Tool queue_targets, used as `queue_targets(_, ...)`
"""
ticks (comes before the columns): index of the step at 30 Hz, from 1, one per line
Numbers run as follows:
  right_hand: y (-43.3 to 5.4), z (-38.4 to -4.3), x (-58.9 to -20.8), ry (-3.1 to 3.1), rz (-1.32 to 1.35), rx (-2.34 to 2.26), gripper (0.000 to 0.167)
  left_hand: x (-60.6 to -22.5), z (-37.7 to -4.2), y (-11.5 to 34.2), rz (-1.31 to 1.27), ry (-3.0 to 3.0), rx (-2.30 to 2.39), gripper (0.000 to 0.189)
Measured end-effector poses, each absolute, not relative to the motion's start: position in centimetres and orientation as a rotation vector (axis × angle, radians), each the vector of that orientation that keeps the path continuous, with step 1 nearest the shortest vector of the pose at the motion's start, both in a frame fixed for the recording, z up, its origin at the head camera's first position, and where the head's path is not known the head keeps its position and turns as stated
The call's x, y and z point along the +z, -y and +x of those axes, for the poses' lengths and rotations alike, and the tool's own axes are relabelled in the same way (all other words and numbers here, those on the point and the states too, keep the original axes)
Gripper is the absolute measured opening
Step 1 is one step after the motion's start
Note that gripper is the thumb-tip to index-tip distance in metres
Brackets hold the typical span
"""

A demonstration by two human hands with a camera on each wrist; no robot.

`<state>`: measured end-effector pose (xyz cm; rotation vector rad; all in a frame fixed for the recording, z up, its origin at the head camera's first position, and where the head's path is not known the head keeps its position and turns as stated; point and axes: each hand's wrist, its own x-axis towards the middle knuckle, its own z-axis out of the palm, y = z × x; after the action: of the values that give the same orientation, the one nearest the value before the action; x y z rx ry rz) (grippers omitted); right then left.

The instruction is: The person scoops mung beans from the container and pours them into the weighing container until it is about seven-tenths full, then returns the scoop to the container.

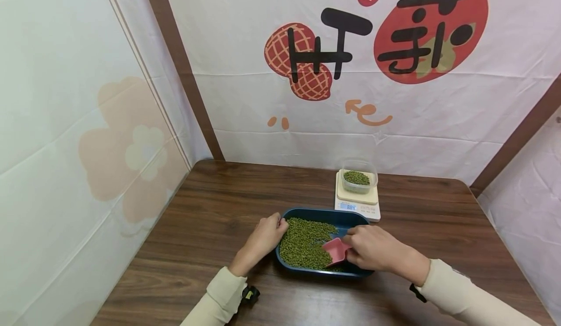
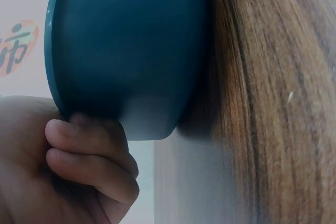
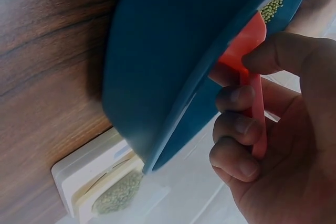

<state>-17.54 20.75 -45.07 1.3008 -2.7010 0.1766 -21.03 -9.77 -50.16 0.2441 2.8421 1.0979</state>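
**Clothing and Wrist Gear: Matching Pale Sleeves, Dark Fittings**

Left arm: I observe a plain cream left sleeve (image 1: 212, 304), loosely cut, creased along the forearm, with a broad left cuff (image 1: 229, 283) that ends short of the wrist. Beside it sits a small black device (image 1: 251, 294) bearing a yellowish mark, too small to read from where I stand.

Right arm: the right sleeve (image 1: 471, 297) matches in colour and is softly wrinkled towards its end. A black fitting (image 1: 418, 293) shows at the underside of the wrist; most of it is hidden, so its full shape cannot be determined.

Hands: left hand (image 1: 265, 233) and right hand (image 1: 374, 248) are both bare. Visible fingernails (image 3: 244, 125) are short and rounded.
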Motion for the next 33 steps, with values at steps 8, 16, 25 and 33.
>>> queue_targets(8,-20.2,-17.7,-45.3,2.723,1.308,0.208,0.012,-50.1,-21.0,9.7,0.241,-2.838,1.103,0.032)
queue_targets(16,-19.6,-17.7,-45.3,2.752,1.306,0.221,0.012,-50.2,-21.1,9.7,0.238,-2.851,1.083,0.033)
queue_targets(25,-19.1,-17.9,-45.3,2.774,1.312,0.206,0.01,-50.0,-21.0,9.8,0.248,-2.845,1.106,0.035)
queue_targets(33,-18.6,-18.0,-45.1,2.772,1.328,0.183,0.008,-50.1,-21.0,9.8,0.245,-2.841,1.112,0.034)
